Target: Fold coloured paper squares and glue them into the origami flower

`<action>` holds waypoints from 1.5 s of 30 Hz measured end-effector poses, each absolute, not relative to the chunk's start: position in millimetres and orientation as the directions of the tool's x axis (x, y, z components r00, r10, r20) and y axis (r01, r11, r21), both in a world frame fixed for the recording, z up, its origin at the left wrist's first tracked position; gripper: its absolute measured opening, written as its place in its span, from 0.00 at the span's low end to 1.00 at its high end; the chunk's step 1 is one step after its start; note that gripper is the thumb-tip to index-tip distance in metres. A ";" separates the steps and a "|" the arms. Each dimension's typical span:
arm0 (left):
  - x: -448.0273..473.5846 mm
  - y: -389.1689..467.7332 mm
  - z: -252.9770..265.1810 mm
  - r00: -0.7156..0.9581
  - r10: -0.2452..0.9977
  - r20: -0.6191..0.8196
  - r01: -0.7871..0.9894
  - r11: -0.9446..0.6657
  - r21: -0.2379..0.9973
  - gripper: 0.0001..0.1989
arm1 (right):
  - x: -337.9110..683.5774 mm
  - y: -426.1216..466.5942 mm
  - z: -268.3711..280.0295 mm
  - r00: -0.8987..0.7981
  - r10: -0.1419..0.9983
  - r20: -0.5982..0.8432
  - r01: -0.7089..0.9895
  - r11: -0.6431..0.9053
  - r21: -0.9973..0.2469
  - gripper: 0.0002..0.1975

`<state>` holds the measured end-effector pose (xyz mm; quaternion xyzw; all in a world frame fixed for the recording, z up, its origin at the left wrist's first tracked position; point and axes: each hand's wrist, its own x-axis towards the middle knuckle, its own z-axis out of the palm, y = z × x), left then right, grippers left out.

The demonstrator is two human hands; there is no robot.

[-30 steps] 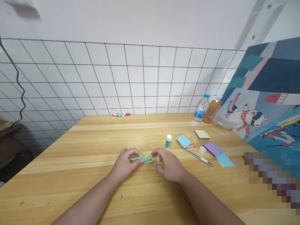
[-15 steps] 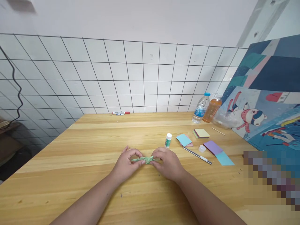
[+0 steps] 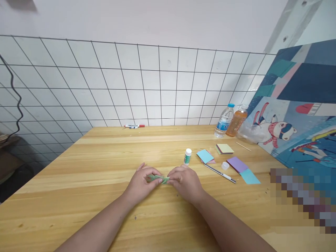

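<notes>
Pinching green folded paper (image 3: 158, 179), both hands.

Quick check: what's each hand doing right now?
Left hand: pinched shut on the green folded paper.
Right hand: pinched shut on its other end.

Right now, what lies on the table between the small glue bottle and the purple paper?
In the head view, between the glue bottle and the purple paper lie a light blue paper square over a pink one, a slim metal tool and a small clear cap.
</notes>
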<state>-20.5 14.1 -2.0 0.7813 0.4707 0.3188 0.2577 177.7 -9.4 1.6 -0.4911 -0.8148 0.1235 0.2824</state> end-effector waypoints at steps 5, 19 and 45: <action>-23.6 18.2 -5.4 0.297 0.911 0.287 0.585 -0.411 0.699 0.06 | 181.2 -8.3 0.2 -0.281 0.900 0.332 0.722 0.426 -0.545 0.14; -22.3 20.4 -9.9 0.292 0.906 0.306 0.572 -0.422 0.703 0.07 | 180.8 -4.7 1.8 -0.278 0.886 0.371 0.681 0.454 -0.574 0.04; -31.0 27.4 -4.6 0.002 0.967 0.254 0.398 -0.234 0.887 0.19 | 187.0 2.3 -8.1 -0.051 0.978 0.202 0.690 0.181 -0.701 0.19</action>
